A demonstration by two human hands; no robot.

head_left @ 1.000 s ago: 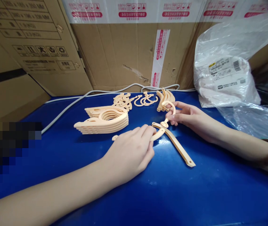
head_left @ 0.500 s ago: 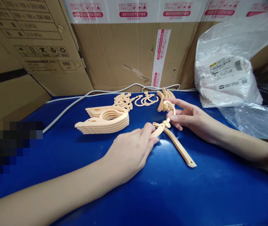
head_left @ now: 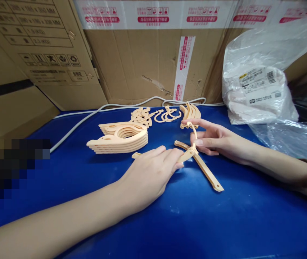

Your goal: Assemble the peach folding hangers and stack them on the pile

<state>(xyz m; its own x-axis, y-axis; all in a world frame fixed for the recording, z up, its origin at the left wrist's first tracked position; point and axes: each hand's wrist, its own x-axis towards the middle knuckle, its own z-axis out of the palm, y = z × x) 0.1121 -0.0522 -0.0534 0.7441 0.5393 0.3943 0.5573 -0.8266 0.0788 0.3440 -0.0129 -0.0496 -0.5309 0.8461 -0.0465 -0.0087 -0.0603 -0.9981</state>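
Observation:
My left hand (head_left: pixel 156 167) is closed around a cream plastic hanger arm (head_left: pixel 187 155), most of it under my fingers; one end sticks out to the left of the hand. Pinched in my right hand (head_left: pixel 211 138) is a cream hanger hook (head_left: pixel 193 133), upright with its curve at the top. The hook's lower end meets the tip of the held arm; whether the two are joined I cannot tell. Beneath them a second hanger arm (head_left: pixel 206 171) lies slantwise on the blue table (head_left: pixel 185 223).
To the left lies a stack of folded hangers (head_left: pixel 121 142). Farther back are a pile of small cream parts (head_left: pixel 142 117), loose hooks (head_left: pixel 168 114) and more hanger arms (head_left: pixel 192 112). A white cable (head_left: pixel 80 126), cardboard boxes (head_left: pixel 131 61) and a plastic bag (head_left: pixel 258 90) border the table.
The hook has turned more upright, and its base now meets the end of the arm in my left hand. Both hands have shifted slightly; the arm on the table stays put.

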